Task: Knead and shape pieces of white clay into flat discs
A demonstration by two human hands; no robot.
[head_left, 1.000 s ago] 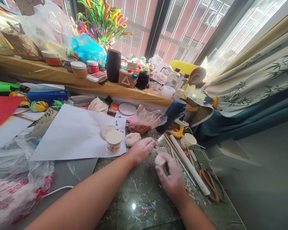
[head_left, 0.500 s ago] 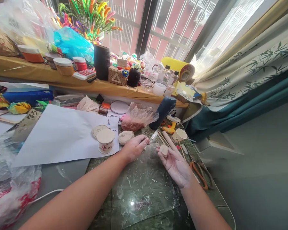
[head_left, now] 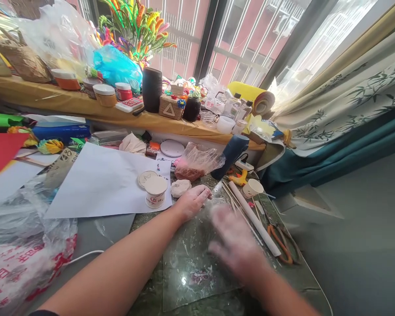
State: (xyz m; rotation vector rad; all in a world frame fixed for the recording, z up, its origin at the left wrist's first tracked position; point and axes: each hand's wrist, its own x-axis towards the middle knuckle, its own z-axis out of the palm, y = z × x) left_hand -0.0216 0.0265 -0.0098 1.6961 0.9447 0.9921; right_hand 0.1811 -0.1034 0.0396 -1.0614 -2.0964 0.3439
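Note:
My left hand [head_left: 193, 201] lies palm down with its fingers stretched out on the far edge of a clear plastic sheet [head_left: 191, 267], which is smeared with white on the green marble table. It holds nothing. A lump of white clay [head_left: 180, 188] sits just beyond its fingers. My right hand [head_left: 235, 243] is over the sheet's right side, blurred by motion, so its fingers and anything in them cannot be made out. The small clay piece it held is not visible.
A lidded white cup [head_left: 156, 192] and a loose lid [head_left: 146, 177] stand on white paper [head_left: 102, 184]. A white rod [head_left: 254, 218], thin sticks, orange scissors [head_left: 282, 246], a paper cup [head_left: 252, 188] and a pink bag [head_left: 197, 161] lie to the right. A crumpled plastic bag [head_left: 19, 250] fills the near left.
My right hand, palm up with a small clay piece half a second ago, has turned and swept down over the sheet in a blur. The left hand has stayed put.

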